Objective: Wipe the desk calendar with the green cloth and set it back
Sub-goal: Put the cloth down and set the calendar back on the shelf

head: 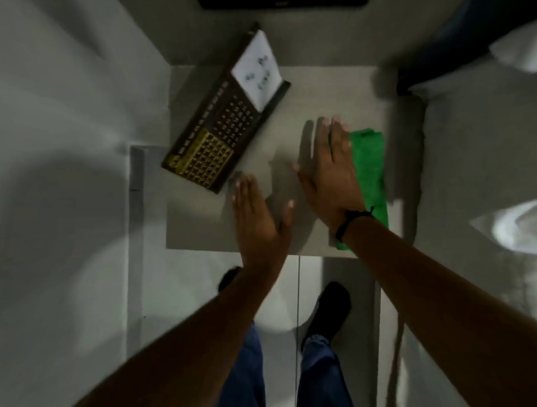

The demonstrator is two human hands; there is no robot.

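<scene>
The desk calendar (220, 122), dark brown with gold grids and a white page at its far end, lies diagonally on the back left of a small grey table (203, 226). A folded green cloth (372, 174) lies along the table's right side. My right hand (331, 171) is flat and open with fingers stretched, just left of the cloth and partly over its edge. My left hand (258, 215) is also open and flat, hovering near the calendar's near corner, holding nothing.
White walls stand to the left and right of the table. A dark object (282, 3) sits at the top edge. A dark blue shape (453, 43) fills the upper right. My legs and dark shoes (331, 310) stand on the tiled floor below the table's front edge.
</scene>
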